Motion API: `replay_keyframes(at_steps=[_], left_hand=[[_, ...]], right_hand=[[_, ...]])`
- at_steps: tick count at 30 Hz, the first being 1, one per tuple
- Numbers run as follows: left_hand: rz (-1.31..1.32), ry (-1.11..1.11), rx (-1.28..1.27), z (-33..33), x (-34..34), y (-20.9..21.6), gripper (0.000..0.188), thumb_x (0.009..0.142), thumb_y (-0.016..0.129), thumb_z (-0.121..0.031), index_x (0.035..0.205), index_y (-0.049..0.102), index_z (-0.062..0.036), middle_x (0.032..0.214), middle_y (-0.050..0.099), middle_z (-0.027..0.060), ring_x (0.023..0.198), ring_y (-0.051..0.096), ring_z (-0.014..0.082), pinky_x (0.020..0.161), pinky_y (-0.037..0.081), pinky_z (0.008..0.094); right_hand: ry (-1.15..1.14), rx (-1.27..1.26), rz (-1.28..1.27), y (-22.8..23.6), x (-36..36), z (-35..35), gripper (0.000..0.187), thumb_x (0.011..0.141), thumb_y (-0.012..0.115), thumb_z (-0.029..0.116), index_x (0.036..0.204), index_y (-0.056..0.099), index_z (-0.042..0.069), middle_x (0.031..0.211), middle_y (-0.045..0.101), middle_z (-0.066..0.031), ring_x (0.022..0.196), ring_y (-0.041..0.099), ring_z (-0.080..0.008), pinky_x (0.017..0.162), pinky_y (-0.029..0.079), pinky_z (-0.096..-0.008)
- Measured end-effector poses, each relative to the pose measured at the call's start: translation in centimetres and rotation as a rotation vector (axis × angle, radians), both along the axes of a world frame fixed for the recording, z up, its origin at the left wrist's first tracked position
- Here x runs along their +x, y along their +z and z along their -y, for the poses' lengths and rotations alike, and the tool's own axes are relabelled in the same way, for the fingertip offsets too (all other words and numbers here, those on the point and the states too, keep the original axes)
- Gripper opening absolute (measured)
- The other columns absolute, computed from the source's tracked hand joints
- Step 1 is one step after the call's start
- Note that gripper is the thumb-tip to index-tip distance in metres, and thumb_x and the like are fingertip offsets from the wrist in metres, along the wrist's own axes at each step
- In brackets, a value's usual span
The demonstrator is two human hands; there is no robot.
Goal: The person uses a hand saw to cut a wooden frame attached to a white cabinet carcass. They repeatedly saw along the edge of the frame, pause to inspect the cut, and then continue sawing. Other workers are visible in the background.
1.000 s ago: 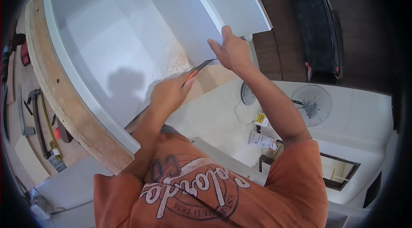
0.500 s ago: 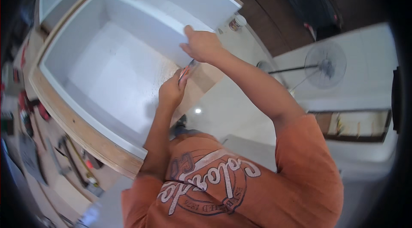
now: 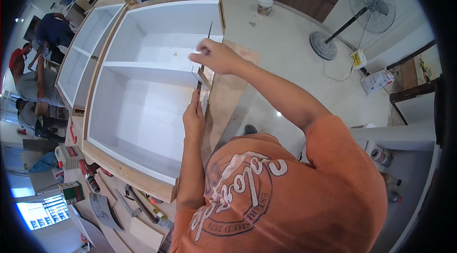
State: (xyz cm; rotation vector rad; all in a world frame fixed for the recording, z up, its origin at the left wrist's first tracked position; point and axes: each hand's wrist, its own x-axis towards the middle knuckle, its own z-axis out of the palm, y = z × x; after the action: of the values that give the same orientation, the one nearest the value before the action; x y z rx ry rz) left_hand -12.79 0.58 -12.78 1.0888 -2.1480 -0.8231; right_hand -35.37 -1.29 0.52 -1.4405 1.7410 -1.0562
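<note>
A white-painted cabinet (image 3: 143,105) with a wood edge lies on its back in front of me, its compartments facing up. My left hand (image 3: 193,118) is closed around the lower end of a thin, dark, strip-like tool (image 3: 199,85) at the cabinet's near right edge, by the end of the white divider (image 3: 147,65). Just above it, my right hand (image 3: 218,57) hovers over the divider's end with fingers curled and blurred. Whatever it pinches is hidden. Past this hand a thin dark length (image 3: 210,29) sticks up; whether it belongs to the same tool is unclear.
A smaller white cabinet (image 3: 85,65) adjoins on the left. On the worktable lie a red drill (image 3: 89,177), a hammer-like tool (image 3: 143,205) and a tin (image 3: 71,192). A tub (image 3: 264,6) and a standing fan (image 3: 323,45) are on the floor. Several people (image 3: 52,34) work at far left.
The view has swung up and left, bringing in more of the room. My right hand has lifted and its fingers have moved; the left hand stays low by the divider's end.
</note>
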Motion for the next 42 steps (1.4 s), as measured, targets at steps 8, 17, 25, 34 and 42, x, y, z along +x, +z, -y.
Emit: replay_keyframes(at_steps=[8, 17, 25, 34, 42], left_hand=[[0.021, 0.011, 0.006, 0.3, 0.1, -0.5, 0.049, 0.104, 0.049, -0.002, 0.152, 0.044, -0.0074, 0.14, 0.063, 0.0111, 0.084, 0.064, 0.0147, 0.076, 0.052, 0.0275], [0.081, 0.072, 0.188, -0.4, -0.8, 1.6, 0.049, 0.104, 0.048, -0.001, 0.152, 0.043, -0.0036, 0.146, 0.059, 0.0115, 0.104, 0.067, 0.0144, 0.078, 0.052, 0.0257], [0.094, 0.299, 0.299, -1.4, -1.4, 0.7, 0.055, 0.103, 0.055, -0.011, 0.154, 0.038, -0.0035, 0.083, 0.063, 0.004, 0.062, 0.053, 0.0093, 0.059, 0.049, 0.0257], [0.145, 0.299, 0.394, -0.3, -0.8, -0.7, 0.032, 0.104, 0.054, -0.012, 0.132, 0.05, 0.0027, 0.079, 0.062, 0.0038, 0.064, 0.057, 0.0096, 0.059, 0.049, 0.0251], [0.24, 0.365, 0.434, -0.8, -0.4, -0.7, 0.025, 0.103, 0.055, -0.012, 0.12, 0.052, 0.0053, 0.081, 0.063, 0.0056, 0.069, 0.061, 0.0109, 0.064, 0.052, 0.027]], right_hand=[[-0.013, 0.132, 0.034, -17.1, -2.6, -9.1, 0.031, 0.088, 0.071, 0.031, 0.095, 0.067, 0.001, 0.088, 0.071, -0.017, 0.082, 0.069, -0.031, 0.076, 0.053, -0.04], [-0.051, 0.146, 0.201, -19.5, -3.4, -11.6, 0.024, 0.091, 0.067, 0.027, 0.094, 0.068, 0.004, 0.089, 0.072, -0.0158, 0.083, 0.069, -0.0321, 0.075, 0.053, -0.042], [-0.333, -0.027, -0.046, -18.4, -9.3, -4.8, 0.026, 0.092, 0.066, 0.027, 0.103, 0.066, 0.003, 0.108, 0.068, -0.0156, 0.101, 0.064, -0.0331, 0.088, 0.048, -0.0455], [-0.523, 0.129, -0.509, -22.7, -10.0, 0.9, 0.067, 0.093, 0.063, 0.048, 0.142, 0.05, 0.004, 0.148, 0.046, -0.013, 0.144, 0.033, -0.0307, 0.118, 0.014, -0.0595], [-0.501, 0.161, -0.459, -22.1, -10.5, 1.6, 0.079, 0.087, 0.064, 0.059, 0.14, 0.051, 0.003, 0.152, 0.043, -0.0114, 0.143, 0.033, -0.0311, 0.117, 0.013, -0.0603]])
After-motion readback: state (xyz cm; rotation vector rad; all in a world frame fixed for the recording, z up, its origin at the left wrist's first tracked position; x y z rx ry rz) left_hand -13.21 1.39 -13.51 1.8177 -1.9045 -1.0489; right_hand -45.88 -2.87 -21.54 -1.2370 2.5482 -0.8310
